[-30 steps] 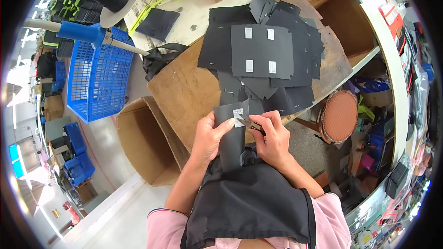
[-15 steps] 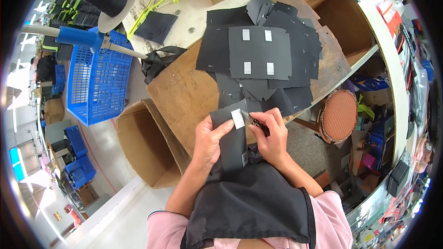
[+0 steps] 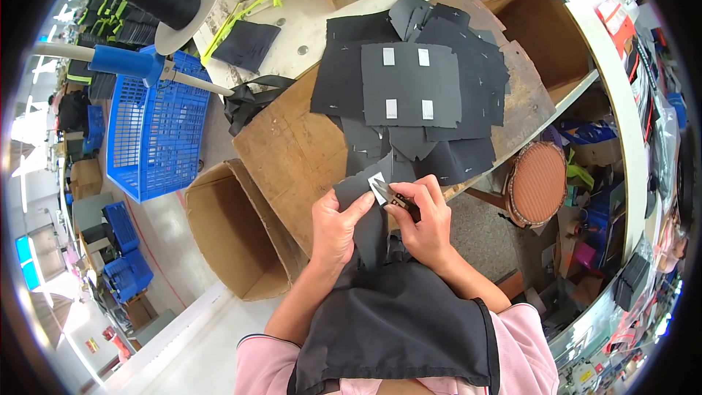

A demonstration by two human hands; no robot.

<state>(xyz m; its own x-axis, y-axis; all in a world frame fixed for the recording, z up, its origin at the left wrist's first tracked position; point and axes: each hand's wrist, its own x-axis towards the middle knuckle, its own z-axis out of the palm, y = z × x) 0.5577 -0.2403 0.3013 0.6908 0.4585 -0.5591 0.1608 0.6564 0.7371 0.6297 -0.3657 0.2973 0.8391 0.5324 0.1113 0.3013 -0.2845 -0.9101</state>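
My left hand grips a dark grey fabric piece above my lap, its thumb beside a small white label on the piece. In my right hand is a pair of thread snips, pinched between thumb and fingers. The blades of the snips lie over the label's edge. Beyond my hands, a flat dark panel with several white labels rests on a pile of black fabric pieces. My left fingers are partly hidden behind the fabric.
A brown board carries the pile, against the white table. An open cardboard box stands at left, near a blue basket. A round stool is at right. A thread cone sits at the far left.
The snips have moved left, from beside the label to over its edge. The fabric in my left hand has tilted and its lower part has folded, hiding the lower label.
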